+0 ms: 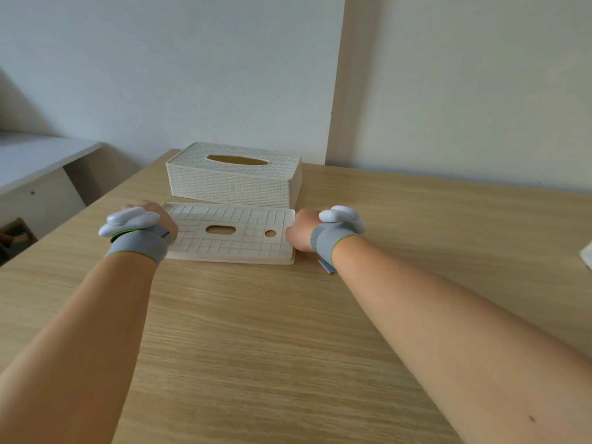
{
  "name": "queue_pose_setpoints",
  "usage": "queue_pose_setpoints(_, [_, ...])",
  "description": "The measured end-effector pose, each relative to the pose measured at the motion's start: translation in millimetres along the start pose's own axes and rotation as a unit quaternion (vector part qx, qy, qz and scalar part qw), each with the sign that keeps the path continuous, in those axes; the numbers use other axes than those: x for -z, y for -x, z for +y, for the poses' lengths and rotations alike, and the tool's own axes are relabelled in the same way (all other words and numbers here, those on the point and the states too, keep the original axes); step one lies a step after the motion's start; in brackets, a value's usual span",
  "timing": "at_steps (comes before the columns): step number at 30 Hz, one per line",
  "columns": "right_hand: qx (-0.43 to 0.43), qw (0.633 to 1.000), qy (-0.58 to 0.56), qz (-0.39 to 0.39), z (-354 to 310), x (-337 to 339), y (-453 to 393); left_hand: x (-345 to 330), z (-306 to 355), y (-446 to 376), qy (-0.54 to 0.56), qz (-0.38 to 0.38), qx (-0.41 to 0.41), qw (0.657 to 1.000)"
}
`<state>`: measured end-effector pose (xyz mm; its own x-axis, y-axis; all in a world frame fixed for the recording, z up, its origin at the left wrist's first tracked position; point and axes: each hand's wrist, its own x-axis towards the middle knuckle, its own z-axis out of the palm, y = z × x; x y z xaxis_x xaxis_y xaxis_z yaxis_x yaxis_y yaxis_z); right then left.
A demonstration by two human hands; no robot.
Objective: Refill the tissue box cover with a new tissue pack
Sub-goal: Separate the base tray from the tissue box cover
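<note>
A cream woven-pattern tissue box cover point(234, 176) stands upright at the back of the wooden table, its oval top slot showing nothing inside. In front of it the cover's flat base plate point(230, 235) lies on the table, gridded, with an oval hole and a round hole. My left hand point(150, 219) grips the plate's left end and my right hand point(302, 230) grips its right end. Both wrists carry grey bands with white devices. My fingers are mostly hidden behind the hands. No tissue pack is in view.
The wooden table point(288, 315) stretches toward me. A white object point(587, 254) pokes in at the right edge. A white shelf point(38, 158) stands to the left, a wall and beige pillar behind.
</note>
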<state>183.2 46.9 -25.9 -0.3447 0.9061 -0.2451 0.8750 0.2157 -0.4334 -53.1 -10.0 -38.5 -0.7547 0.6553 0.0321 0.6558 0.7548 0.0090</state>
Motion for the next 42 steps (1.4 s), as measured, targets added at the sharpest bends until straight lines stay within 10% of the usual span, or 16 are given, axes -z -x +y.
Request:
queue_pose_setpoints(14, [-0.153, 0.958, 0.111, 0.216, 144, 75, 40, 29, 122, 94, 0.091, -0.029, -0.130, 0.987])
queue_pose_setpoints(42, [-0.265, 0.941, 0.150, 0.148, 231, 62, 85, -4, 166, 182, 0.086, -0.003, -0.238, 0.967])
